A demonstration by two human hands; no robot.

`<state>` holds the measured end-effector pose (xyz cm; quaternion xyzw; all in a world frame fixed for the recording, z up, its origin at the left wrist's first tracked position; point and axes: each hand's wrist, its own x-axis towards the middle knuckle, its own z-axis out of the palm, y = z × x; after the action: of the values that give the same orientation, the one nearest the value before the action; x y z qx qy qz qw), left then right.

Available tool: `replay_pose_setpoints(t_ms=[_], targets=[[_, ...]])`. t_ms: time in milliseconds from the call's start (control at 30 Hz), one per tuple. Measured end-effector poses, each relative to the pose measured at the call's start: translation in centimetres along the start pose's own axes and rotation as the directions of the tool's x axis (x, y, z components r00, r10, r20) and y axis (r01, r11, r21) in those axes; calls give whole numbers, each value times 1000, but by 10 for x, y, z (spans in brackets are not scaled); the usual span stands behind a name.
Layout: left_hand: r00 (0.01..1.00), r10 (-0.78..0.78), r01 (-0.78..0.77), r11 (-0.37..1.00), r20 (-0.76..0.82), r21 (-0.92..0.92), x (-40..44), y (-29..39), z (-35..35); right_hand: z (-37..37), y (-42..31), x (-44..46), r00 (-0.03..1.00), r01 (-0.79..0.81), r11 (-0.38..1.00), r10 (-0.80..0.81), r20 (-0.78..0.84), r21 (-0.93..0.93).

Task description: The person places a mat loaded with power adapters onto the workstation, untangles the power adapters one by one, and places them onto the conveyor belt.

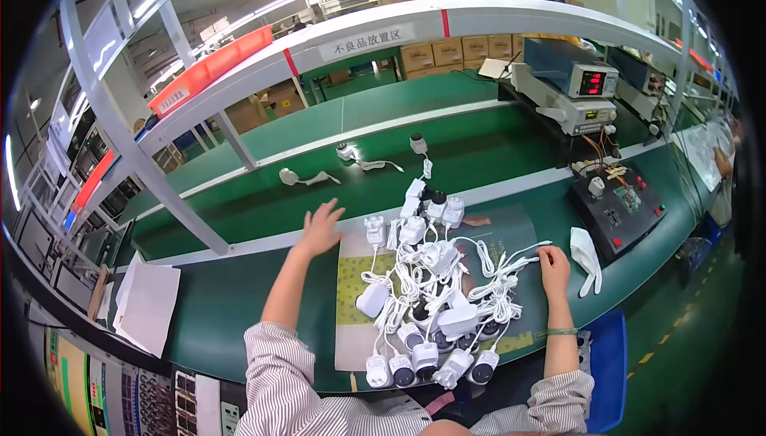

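From here I see the left hand point(321, 230) reaching over the green bench point(239, 300), fingers spread apart, holding nothing. The right hand point(552, 264) has its fingertips pinched together at the cable ends point(533, 259), though I can't tell how firmly. The pile of white adapters point(439, 256) lies between both arms, on the mat point(351, 296), left of the black test box point(621, 205).

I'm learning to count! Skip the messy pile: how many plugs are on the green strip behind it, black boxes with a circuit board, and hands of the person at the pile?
Plugs: 3
Black box: 1
Hands, left and right: 2
Total: 6
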<state>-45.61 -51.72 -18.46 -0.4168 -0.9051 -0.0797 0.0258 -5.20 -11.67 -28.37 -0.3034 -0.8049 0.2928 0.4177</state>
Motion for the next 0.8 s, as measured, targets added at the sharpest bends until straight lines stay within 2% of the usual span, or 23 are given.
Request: replay_pose_setpoints(t_ms=[67,133,267,367,467,567,600,700,800], targets=[[995,103,-101,979,0,-177,1,24,16,0,-1,0,1000,-13,1000,13,5,15],[980,193,-194,899,-43,-392,-1,42,34,0,-2,1,1000,-26,999,25,11,33],[998,42,-57,945,-52,-321,-12,88,36,-2,-8,1,998,-63,997,63,18,41],[954,-27,-165,785,-298,-597,-3,77,82,-2,-10,1,997,-75,996,74,22,40],[965,-183,57,846,-189,-530,-8,81,95,-2,-9,2,996,-81,996,80,27,44],[950,-161,-32,803,-268,-595,-5,69,109,-3,-10,3,994,-106,993,104,42,60],[947,-190,36,862,-257,-505,-1,63,121,-3,-10,3,992,-114,993,112,53,32],[938,-232,31,796,-257,-604,-2,65,120,-3,-11,1,994,-107,992,104,40,71],[875,-435,-16,414,-213,-910,5,56,126,-1,-5,1,997,-77,996,76,15,42]])
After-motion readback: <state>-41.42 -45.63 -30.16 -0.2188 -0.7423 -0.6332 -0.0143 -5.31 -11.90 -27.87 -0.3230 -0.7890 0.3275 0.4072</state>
